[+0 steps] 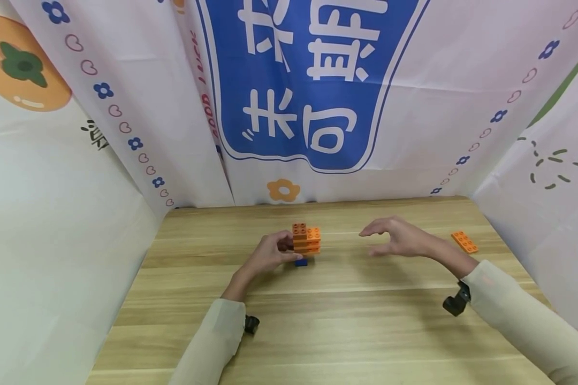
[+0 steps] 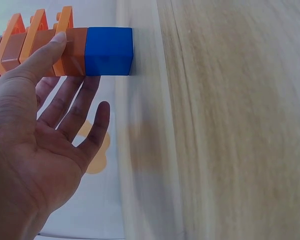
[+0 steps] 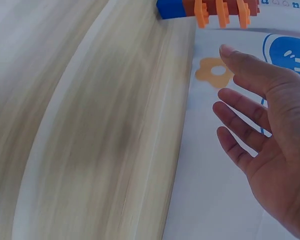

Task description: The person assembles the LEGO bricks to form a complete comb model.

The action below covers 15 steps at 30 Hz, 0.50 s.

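Observation:
A tower of toy building bricks stands upright on the table. At its foot is a blue brick; above that, brown bricks alternate with thin orange plates that jut out to the right. My left hand grips the tower from its left side, thumb against the near face and fingers behind it. To the right of the tower, my right hand hovers with its fingers spread in a loose curve. It holds nothing and stays apart from the bricks.
A loose orange plate lies on the wooden table at the right, beyond my right forearm. Printed cloth hangs behind the table and along both sides.

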Each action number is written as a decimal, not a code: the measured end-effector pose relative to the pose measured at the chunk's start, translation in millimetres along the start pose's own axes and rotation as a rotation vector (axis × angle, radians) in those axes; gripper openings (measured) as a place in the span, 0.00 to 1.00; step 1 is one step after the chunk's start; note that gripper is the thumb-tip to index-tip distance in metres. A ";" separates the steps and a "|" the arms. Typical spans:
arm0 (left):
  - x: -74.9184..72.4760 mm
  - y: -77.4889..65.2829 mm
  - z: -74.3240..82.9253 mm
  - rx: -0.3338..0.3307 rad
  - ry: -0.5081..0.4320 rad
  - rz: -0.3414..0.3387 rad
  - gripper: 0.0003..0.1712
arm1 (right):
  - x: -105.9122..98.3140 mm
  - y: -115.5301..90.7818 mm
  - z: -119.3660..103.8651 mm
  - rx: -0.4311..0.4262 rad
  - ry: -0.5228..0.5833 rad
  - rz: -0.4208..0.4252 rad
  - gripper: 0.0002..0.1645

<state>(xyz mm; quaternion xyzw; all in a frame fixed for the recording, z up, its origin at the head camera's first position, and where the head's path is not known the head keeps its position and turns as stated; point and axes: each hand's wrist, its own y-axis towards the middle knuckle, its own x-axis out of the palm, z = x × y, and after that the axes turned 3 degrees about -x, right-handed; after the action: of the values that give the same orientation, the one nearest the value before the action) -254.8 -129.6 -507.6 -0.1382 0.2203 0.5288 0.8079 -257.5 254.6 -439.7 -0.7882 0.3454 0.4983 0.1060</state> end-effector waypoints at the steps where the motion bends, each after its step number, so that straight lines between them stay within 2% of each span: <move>1: 0.2 0.0 -0.2 0.000 -0.002 0.000 0.20 | -0.6 -3.3 1.3 0.008 0.001 -0.003 0.27; 15: 0.0 -0.7 0.1 0.023 -0.008 -0.007 0.19 | -11.5 -46.5 20.2 0.067 -0.049 0.015 0.28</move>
<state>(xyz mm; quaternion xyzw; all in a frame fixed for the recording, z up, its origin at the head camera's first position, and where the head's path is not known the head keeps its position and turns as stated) -254.1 -129.9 -507.6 -0.1276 0.2229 0.5240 0.8121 -244.7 304.4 -447.8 -0.7690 0.3653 0.5064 0.1370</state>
